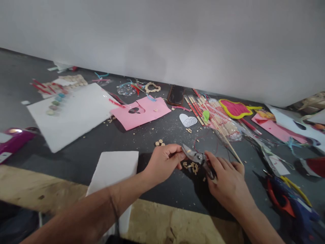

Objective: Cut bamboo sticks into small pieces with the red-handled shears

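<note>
My right hand (230, 184) is wrapped round the handles of a pair of pruning shears (199, 158), whose blades point left. Close to the blade tips, my left hand (164, 161) is closed in a pinch. What its fingertips hold is too small to make out; a pale bit shows between the blades. Below the shears, several short cut wooden pieces (194, 167) lie on the dark table. Just behind my left hand sits a little cluster of wooden pieces (159, 143). A thin wooden stick (230, 144) slants from my right hand toward the back; whether the hand grips it is unclear.
A white foam block (115, 162) lies left of my hands. Behind are pink paper (142, 112), a paper heart (188, 120), a phone (175, 95) and bundled chopsticks (195, 110). Scissors (280, 200) and a blue tool (302, 217) are at right, a white board (73, 115) at left.
</note>
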Motion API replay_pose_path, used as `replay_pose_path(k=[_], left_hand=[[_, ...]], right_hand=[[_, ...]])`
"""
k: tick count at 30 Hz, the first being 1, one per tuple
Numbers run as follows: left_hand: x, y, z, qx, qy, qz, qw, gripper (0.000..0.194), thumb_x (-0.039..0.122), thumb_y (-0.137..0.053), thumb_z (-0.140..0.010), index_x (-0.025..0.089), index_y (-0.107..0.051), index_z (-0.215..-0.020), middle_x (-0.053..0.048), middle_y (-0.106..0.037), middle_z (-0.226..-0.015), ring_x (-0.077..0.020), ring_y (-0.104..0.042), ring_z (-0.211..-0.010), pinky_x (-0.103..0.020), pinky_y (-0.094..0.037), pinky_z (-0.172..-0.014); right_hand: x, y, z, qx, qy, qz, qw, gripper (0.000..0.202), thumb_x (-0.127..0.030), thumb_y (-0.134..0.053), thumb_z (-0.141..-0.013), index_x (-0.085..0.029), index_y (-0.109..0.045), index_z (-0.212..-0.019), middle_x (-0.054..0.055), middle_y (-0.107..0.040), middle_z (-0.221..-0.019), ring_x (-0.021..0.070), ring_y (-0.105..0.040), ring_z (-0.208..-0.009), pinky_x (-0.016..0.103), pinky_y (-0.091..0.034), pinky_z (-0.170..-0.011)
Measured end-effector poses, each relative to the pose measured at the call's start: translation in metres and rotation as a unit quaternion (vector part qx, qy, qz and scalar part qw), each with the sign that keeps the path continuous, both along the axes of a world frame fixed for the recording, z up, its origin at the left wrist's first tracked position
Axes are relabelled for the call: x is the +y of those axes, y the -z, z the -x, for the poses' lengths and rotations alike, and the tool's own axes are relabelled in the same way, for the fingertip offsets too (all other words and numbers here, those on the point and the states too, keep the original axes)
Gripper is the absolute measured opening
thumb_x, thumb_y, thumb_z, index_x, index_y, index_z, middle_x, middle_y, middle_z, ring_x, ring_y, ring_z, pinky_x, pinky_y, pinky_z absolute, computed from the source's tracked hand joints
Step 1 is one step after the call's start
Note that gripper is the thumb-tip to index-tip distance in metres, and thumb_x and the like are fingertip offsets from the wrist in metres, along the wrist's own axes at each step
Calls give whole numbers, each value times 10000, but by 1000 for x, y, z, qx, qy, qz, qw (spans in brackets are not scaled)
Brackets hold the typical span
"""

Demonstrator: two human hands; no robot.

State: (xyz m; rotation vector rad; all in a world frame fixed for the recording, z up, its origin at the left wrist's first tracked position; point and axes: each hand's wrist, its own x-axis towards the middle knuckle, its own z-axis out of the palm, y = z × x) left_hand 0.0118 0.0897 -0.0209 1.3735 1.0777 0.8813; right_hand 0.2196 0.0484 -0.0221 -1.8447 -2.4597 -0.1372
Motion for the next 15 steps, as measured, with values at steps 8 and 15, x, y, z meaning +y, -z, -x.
replay_pose_path(k=[8, 15], left_hand=[[-3, -1, 0, 3, -4, 11, 1000, 180, 211, -497, -816, 135, -595, -686, 40, -532, -495, -65, -494, -466, -156, -358, -485], [-1, -1, -3, -55, -4, 10, 998, 97, 176, -572, -759, 137, -618, -835, 27, -585, -660, -59, -535, -508, -148, -399, -497]], right_hand=[[-1, -2, 5, -22, 14, -4, 1000, 400, -194, -520, -748, -189, -485, -1146, 50, -665, -872, 215, -600, -800, 333, -320, -696], [2, -1, 6, 6, 37, -6, 999, 422, -203, -496, -770, -204, -439, -1189, 52, -648, -971, 217, -586, -890, 351, -327, -757]])
